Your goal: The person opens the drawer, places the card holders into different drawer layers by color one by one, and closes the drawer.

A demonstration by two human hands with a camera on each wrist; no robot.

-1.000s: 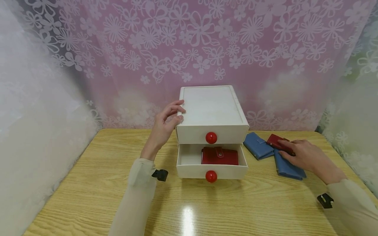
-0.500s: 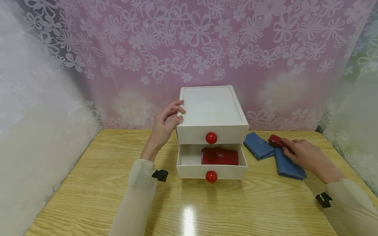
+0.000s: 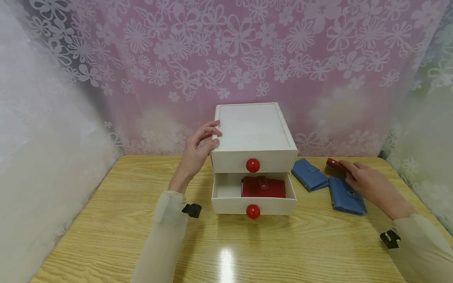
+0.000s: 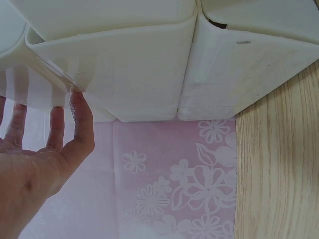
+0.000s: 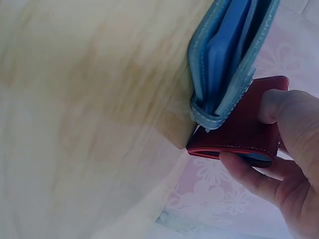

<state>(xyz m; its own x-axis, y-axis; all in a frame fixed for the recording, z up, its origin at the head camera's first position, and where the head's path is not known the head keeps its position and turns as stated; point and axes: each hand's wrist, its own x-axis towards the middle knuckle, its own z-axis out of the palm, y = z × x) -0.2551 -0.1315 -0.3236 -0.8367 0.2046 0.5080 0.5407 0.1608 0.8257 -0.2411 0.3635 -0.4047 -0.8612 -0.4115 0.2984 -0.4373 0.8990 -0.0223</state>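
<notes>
My right hand (image 3: 371, 186) pinches a red wallet (image 3: 334, 164), raised on edge at the right of the table. In the right wrist view, the thumb is on one face of this wallet (image 5: 249, 119) and fingers are on the other. Just in front lies a blue wallet (image 3: 347, 198) with a snap strap; a second blue wallet (image 3: 308, 175) is to its left. My left hand (image 3: 196, 151) rests its fingertips on the left top edge of a white drawer box (image 3: 253, 125). In the left wrist view, its fingers touch the box's side.
The box's lower drawer (image 3: 230, 207) is pulled out, with another red wallet (image 3: 263, 188) inside at the right. The upper drawer (image 3: 230, 162) is closed. Both have red knobs. A flowered pink curtain (image 3: 240, 51) hangs behind the wooden table (image 3: 283, 247).
My right hand has lifted and tilted the red wallet on edge and shifted it slightly right, uncovering more of the nearer blue wallet. The left hand stays in place.
</notes>
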